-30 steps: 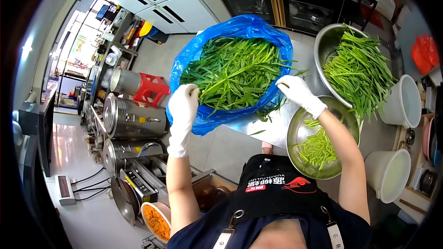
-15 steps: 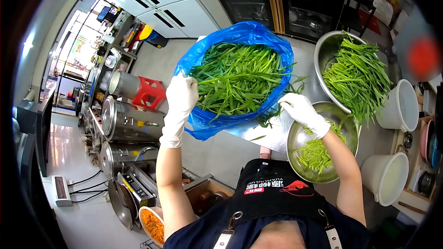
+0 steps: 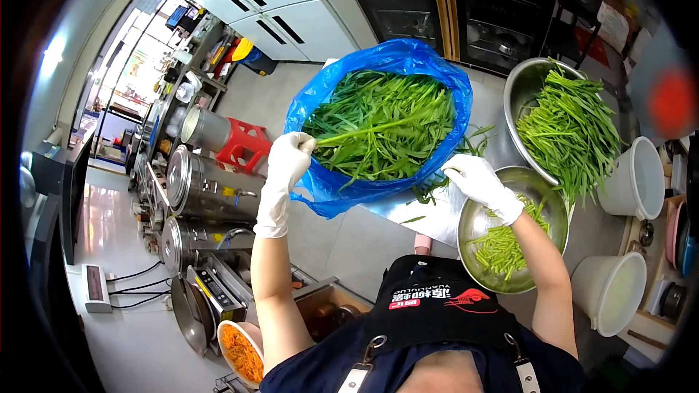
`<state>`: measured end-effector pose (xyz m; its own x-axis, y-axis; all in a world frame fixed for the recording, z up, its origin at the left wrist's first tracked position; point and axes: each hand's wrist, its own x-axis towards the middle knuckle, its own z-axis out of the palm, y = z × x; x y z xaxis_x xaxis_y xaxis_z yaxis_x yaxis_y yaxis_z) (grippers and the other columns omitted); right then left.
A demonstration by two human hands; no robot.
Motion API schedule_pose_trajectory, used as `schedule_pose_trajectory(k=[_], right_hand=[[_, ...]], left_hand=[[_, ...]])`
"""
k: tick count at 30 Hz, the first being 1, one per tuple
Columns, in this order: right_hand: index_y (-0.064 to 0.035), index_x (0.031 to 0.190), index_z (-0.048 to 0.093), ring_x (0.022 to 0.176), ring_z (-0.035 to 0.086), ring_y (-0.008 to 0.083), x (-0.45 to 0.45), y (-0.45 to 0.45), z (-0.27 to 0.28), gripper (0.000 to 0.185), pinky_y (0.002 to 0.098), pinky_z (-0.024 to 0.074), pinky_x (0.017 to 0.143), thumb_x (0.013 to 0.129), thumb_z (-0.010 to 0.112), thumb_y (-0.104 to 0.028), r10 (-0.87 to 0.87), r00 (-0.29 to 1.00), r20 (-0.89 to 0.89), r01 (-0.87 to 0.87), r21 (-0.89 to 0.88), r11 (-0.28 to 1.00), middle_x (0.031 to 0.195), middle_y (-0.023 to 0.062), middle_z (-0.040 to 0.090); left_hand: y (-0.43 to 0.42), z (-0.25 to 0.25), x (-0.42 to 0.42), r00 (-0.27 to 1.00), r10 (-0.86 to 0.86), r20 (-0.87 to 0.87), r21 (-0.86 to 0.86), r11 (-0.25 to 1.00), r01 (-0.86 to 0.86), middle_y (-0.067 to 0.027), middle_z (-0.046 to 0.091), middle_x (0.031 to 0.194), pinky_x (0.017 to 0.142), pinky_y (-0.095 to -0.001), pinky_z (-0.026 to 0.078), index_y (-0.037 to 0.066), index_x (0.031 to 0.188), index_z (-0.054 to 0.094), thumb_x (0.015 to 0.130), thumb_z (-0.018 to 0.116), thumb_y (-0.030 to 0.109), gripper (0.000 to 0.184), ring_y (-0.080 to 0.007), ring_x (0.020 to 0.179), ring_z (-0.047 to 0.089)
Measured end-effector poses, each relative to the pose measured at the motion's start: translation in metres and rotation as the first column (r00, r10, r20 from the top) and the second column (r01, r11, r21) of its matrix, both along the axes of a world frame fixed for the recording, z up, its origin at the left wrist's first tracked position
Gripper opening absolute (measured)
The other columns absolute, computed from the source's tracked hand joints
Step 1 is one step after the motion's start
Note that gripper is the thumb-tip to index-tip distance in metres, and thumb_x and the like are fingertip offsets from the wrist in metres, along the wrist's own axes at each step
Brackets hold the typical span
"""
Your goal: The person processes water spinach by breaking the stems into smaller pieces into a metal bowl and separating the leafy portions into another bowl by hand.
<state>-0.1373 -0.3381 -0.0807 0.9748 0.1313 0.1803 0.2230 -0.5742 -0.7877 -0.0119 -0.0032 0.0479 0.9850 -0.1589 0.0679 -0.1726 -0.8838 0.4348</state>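
My left hand (image 3: 288, 158), in a white glove, pinches the stem end of a leafy green stalk (image 3: 357, 133) that looks like water spinach. The stalk stretches rightward over the blue plastic bag (image 3: 302, 105), which is full of the same greens (image 3: 397, 149). My right hand (image 3: 477, 180), also gloved, has its fingertips pressed together at the bag's right side; what they hold, if anything, is too small to make out. Below that hand sits a metal bowl (image 3: 473, 269) with short pieces of stem (image 3: 502, 251). Loose leaves (image 3: 429, 190) lie between bag and bowl.
A larger steel basin (image 3: 515, 112) of long greens (image 3: 571, 120) stands at the right of the metal table (image 3: 397, 207). White buckets (image 3: 619, 287) are beyond it. Big steel pots (image 3: 218, 182) and a red stool (image 3: 244, 147) stand left; shredded orange food (image 3: 242, 349) fills a bowl lower left.
The whole view has shifted slightly. My left hand has come a little nearer to me with the stalk. My right hand keeps its pinch near the bag's right side.
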Motion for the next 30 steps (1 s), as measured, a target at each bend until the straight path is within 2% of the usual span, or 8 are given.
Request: schedule_pose_trajectory(k=[1,4,5,11,18,23,27,30], right_hand=[[-0.0054,0.095,0.067,0.084,0.063,0.0306,0.002,0.003,0.003,0.02,0.038,0.0497,0.076,0.089,0.057,-0.022,0.009,1.0,0.001,-0.009,0.003,1.0,0.092,0.0126,0.066],[-0.0052,0.095,0.067,0.085,0.063,0.0308,0.006,0.009,0.008,0.018,0.038,0.0497,0.077,0.089,0.058,-0.019,0.035,0.998,0.044,-0.037,0.033,0.999,0.092,0.0124,0.066],[-0.0055,0.096,0.067,0.085,0.063,0.0303,0.007,0.011,0.009,0.017,0.0375,0.0499,0.076,0.088,0.058,-0.018,0.036,0.998,0.053,-0.039,0.049,0.998,0.092,0.0122,0.067],[-0.0028,0.094,0.067,0.085,0.064,0.0305,0.005,0.027,0.03,0.015,0.0375,0.05,0.077,0.087,0.059,-0.013,0.039,0.995,0.087,-0.048,0.107,0.993,0.09,0.0131,0.066],[-0.0028,0.094,0.068,0.084,0.065,0.0296,0.008,0.045,0.059,0.013,0.0362,0.0507,0.075,0.086,0.061,-0.011,-0.024,0.972,0.232,-0.026,0.209,0.977,0.091,0.0127,0.067],[-0.0034,0.093,0.068,0.084,0.065,0.029,0.007,0.042,0.066,0.012,0.0353,0.0509,0.075,0.086,0.061,-0.011,-0.072,0.971,0.226,0.024,0.21,0.977,0.09,0.0123,0.067],[-0.0035,0.093,0.067,0.084,0.065,0.0294,0.005,0.036,0.065,0.011,0.0353,0.051,0.076,0.086,0.062,-0.01,-0.134,0.957,0.259,0.075,0.225,0.971,0.09,0.0118,0.067],[-0.0036,0.093,0.067,0.084,0.065,0.0295,0.006,0.036,0.07,0.01,0.036,0.0511,0.076,0.084,0.064,-0.008,-0.27,0.878,0.396,0.188,0.233,0.954,0.089,0.0115,0.067]], left_hand=[[0.003,0.002,0.0,0.999,0.007,-0.032,-0.029,1.0,-0.008,-0.0153,0.069,0.081,0.066,-0.0327,0.049,-0.002,0.092,0.071,0.086,0.064,0.016,0.02,-0.0221,0.07,0.064],[0.007,0.01,-0.003,0.99,0.036,-0.137,-0.207,0.976,-0.064,-0.0076,0.067,0.075,0.064,-0.0288,0.047,-0.003,0.093,0.07,0.089,0.063,0.016,0.02,-0.015,0.068,0.059],[0.011,0.009,-0.002,0.989,0.014,-0.149,-0.276,0.96,-0.056,-0.0017,0.064,0.074,0.062,-0.0247,0.043,-0.003,0.093,0.07,0.09,0.062,0.015,0.02,-0.0089,0.067,0.053],[0.022,0.013,-0.007,0.943,-0.078,-0.325,-0.514,0.851,-0.106,0.0039,0.056,0.068,0.058,-0.0209,0.037,0.003,0.086,0.072,0.089,0.063,0.018,0.018,-0.0046,0.063,0.046],[0.006,0.0,-0.011,0.877,-0.213,-0.431,-0.704,0.687,-0.179,0.0003,0.059,0.067,0.053,-0.0203,0.037,-0.001,0.084,0.071,0.09,0.063,0.02,0.024,-0.0069,0.058,0.048],[-0.016,-0.001,-0.017,0.863,-0.214,-0.458,-0.723,0.655,-0.22,0.0013,0.058,0.067,0.053,-0.0197,0.037,0.0,0.083,0.07,0.091,0.063,0.02,0.023,-0.0068,0.057,0.047],[-0.023,-0.014,-0.014,0.846,-0.261,-0.464,-0.755,0.616,-0.224,-0.0004,0.057,0.07,0.057,-0.0229,0.038,-0.002,0.088,0.067,0.092,0.062,0.021,0.024,-0.0091,0.061,0.049],[-0.031,-0.022,-0.015,0.822,-0.283,-0.494,-0.767,0.587,-0.259,-0.0006,0.057,0.072,0.057,-0.0231,0.038,-0.002,0.089,0.067,0.092,0.062,0.022,0.024,-0.009,0.064,0.049]])
